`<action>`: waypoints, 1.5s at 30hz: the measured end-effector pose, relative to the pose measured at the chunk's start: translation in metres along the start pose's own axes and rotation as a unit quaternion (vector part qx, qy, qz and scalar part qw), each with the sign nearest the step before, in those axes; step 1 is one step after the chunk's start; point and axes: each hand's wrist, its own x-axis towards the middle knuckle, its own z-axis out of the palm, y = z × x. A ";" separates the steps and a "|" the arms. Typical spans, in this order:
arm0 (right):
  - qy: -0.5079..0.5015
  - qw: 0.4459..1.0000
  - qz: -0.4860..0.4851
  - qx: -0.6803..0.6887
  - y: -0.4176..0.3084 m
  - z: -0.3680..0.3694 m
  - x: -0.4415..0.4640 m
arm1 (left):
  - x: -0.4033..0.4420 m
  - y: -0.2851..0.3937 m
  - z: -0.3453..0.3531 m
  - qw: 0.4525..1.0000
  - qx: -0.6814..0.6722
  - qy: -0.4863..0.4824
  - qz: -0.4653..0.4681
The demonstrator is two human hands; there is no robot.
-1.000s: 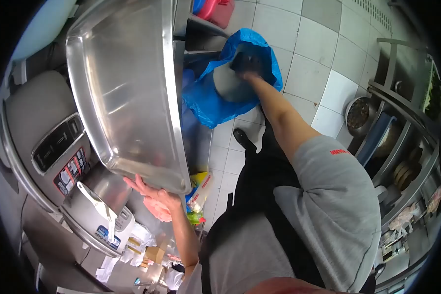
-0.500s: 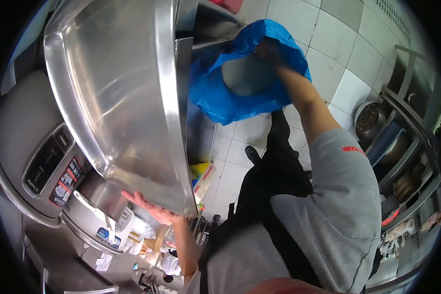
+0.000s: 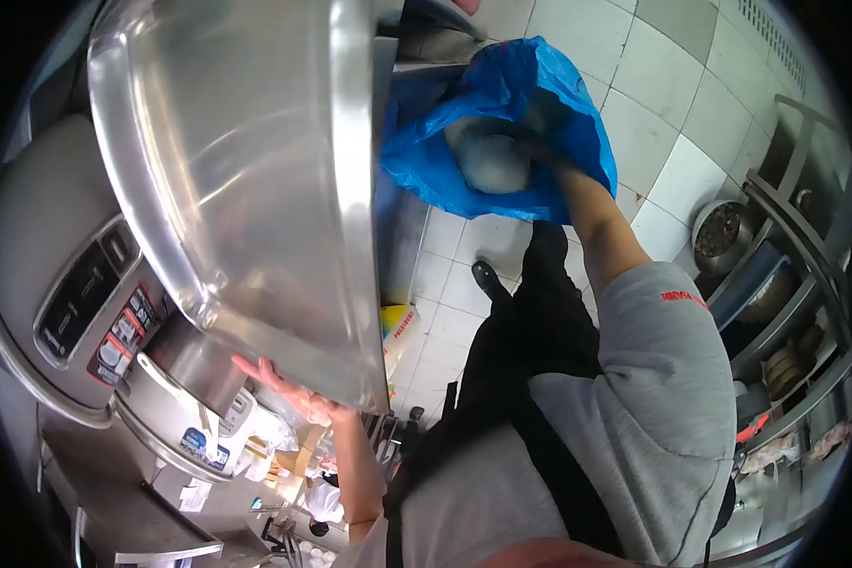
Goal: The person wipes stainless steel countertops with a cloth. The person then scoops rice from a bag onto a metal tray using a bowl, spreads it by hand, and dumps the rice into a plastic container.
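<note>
A large metal tray (image 3: 246, 180) stands tilted on the left side of the view. My left hand (image 3: 289, 390) holds its lower edge, with the fingers stretched along the underside. My right forearm reaches down into an open blue plastic bag (image 3: 592, 123). Inside the bag, my right hand (image 3: 540, 147) is dark and blurred, so its fingers cannot be made out. Beside that hand, a pale, rounded mass (image 3: 494, 166) shows in the bag.
At the left stand a grey appliance with a control panel (image 3: 83, 298) and a metal pot (image 3: 194, 364) with a white-handled utensil. A metal bowl (image 3: 721, 235) and shelving (image 3: 795, 312) are at the right. A yellow packet (image 3: 398, 327) is below the tray.
The blue bag has shifted right in view with my right hand inside it, and its opening looks narrower. The tray appears steeper, still held by my left hand.
</note>
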 end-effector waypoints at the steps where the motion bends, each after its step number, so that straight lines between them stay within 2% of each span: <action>1: -0.026 0.998 -0.005 0.051 -0.003 -0.004 -0.002 | 0.000 0.001 0.000 1.000 0.013 -0.016 0.006; 2: -0.055 0.992 -0.010 0.113 -0.009 -0.007 -0.005 | 0.001 0.002 0.001 0.998 0.060 -0.020 0.022; 3: -0.053 0.993 -0.015 0.106 -0.033 -0.018 -0.017 | 0.001 0.004 0.001 0.997 0.070 -0.021 0.021; 5: -0.108 0.969 0.107 0.197 -0.093 -0.048 -0.045 | 0.003 0.007 0.003 0.998 0.060 -0.017 0.022; 6: -0.104 0.972 0.102 0.185 -0.122 -0.060 -0.061 | 0.006 0.009 0.005 0.994 0.069 -0.013 0.079; 7: -0.093 0.961 0.136 0.221 -0.150 -0.070 -0.079 | 0.007 0.011 0.006 0.988 0.078 -0.008 0.136; 8: -0.079 0.949 0.167 0.256 -0.169 -0.079 -0.093 | 0.008 0.012 0.006 0.989 0.065 0.003 0.133; 9: -0.074 0.955 0.158 0.240 -0.177 -0.086 -0.104 | 0.009 0.014 0.006 0.989 0.047 -0.009 0.138; 11: -0.106 0.929 0.144 0.325 -0.192 -0.103 -0.122 | 0.009 0.015 0.004 0.990 0.012 -0.003 0.140; 13: -0.047 0.910 0.123 0.393 -0.243 -0.115 -0.162 | 0.007 0.015 0.002 0.992 -0.001 -0.034 0.118; 15: 0.003 0.918 0.115 0.380 -0.296 -0.132 -0.203 | 0.006 0.014 -0.005 0.994 0.009 -0.025 0.102; 17: 0.027 0.924 0.060 0.376 -0.316 -0.152 -0.222 | 0.007 0.019 -0.009 0.989 0.043 -0.036 0.140; 21: 0.111 0.925 0.068 0.356 -0.372 -0.204 -0.259 | 0.005 0.016 -0.013 0.988 0.032 -0.023 0.152; 23: 0.112 0.949 0.032 0.293 -0.413 -0.226 -0.273 | 0.006 0.014 -0.012 0.989 0.032 -0.007 0.146; 25: 0.154 0.939 0.016 0.308 -0.455 -0.230 -0.279 | 0.006 0.012 -0.011 0.986 0.038 0.013 0.161; 32: 0.131 0.926 -0.073 0.348 -0.543 -0.200 -0.241 | 0.004 0.016 -0.015 0.986 0.061 0.030 0.155; 35: 0.152 0.937 -0.108 0.296 -0.558 -0.170 -0.217 | 0.004 0.013 -0.016 0.986 0.063 0.027 0.154; 37: 0.181 0.943 -0.182 0.213 -0.561 -0.157 -0.199 | 0.005 0.012 -0.014 0.986 0.059 0.027 0.156; 41: 0.250 0.933 -0.256 0.025 -0.572 -0.137 -0.189 | 0.005 0.012 -0.013 0.984 0.059 0.035 0.164; 42: 0.250 0.934 -0.255 0.028 -0.571 -0.136 -0.185 | 0.004 0.014 -0.016 0.986 0.065 0.019 0.152; 43: 0.311 0.892 -0.311 -0.102 -0.570 -0.134 -0.182 | 0.004 0.016 -0.018 0.987 0.071 0.002 0.141; 44: 0.364 0.828 -0.359 -0.230 -0.573 -0.130 -0.184 | 0.004 0.016 -0.018 0.987 0.072 0.001 0.143; 45: 0.367 0.828 -0.357 -0.228 -0.574 -0.126 -0.186 | 0.004 0.016 -0.018 0.987 0.067 0.002 0.143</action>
